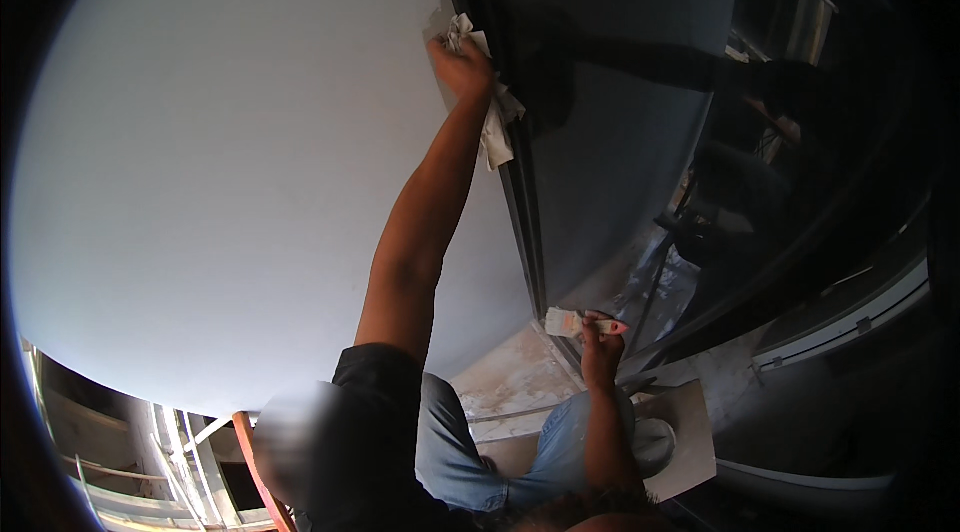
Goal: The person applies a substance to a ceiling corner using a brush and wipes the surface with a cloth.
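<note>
My left arm reaches up along the white wall (230, 162). My left hand (463, 69) is closed on a crumpled off-white rag (496, 144), pressed where the wall meets a dark frame (520, 217). Part of the rag sticks out above the fingers and part hangs below the wrist. Lower down on the right, my right hand (601, 352) grips a flat paintbrush (566, 322) by its handle. The brush points left, toward the foot of the dark frame, and its handle end is pink. Whether its bristles touch anything, I cannot tell.
Right of the frame stands a dark glossy panel (620, 162) that mirrors an arm and the room. A round container (654, 446) and a pale board (692, 432) are beside my right forearm. Stained flooring (515, 372) runs along the wall. An orange-red post (258, 472) stands lower left.
</note>
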Demonstrator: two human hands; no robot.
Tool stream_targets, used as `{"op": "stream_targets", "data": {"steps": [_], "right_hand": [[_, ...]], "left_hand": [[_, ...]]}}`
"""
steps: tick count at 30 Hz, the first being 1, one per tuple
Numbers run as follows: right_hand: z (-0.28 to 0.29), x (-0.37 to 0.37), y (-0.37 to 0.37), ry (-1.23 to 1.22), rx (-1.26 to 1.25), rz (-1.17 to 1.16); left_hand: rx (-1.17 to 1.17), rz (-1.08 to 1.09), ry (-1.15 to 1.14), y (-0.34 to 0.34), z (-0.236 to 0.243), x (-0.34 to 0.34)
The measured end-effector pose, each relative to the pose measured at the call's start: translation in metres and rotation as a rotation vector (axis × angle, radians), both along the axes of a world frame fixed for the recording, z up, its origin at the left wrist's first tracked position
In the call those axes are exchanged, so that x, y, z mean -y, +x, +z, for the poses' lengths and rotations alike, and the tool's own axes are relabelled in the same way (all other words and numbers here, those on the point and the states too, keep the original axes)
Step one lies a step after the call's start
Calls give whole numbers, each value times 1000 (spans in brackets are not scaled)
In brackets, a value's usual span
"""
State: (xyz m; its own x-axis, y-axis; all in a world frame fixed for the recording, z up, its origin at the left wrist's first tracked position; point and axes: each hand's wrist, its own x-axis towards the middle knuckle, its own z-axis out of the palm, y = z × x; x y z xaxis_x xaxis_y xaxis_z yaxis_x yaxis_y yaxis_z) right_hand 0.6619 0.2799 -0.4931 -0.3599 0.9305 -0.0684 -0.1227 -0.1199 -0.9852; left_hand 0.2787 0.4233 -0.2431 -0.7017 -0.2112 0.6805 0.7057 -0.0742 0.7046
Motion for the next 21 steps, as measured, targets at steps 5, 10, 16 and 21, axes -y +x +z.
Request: {"op": "stream_targets", "data": {"steps": [5,10,16,21], "right_hand": [[-2,1,-4,37,-21,-53],[-6,3,-5,92,10,-44],[-7,-1,-1,107,2,-37],[-2,0,-2,116,-19,-37]], "left_hand": [[-5,-26,11,2,3,-8],[-78,34,-91,-9,6,-17],[-242,7,-239,-8,2,-10],[-272,-62,-364,-14,-2,-1]]}}
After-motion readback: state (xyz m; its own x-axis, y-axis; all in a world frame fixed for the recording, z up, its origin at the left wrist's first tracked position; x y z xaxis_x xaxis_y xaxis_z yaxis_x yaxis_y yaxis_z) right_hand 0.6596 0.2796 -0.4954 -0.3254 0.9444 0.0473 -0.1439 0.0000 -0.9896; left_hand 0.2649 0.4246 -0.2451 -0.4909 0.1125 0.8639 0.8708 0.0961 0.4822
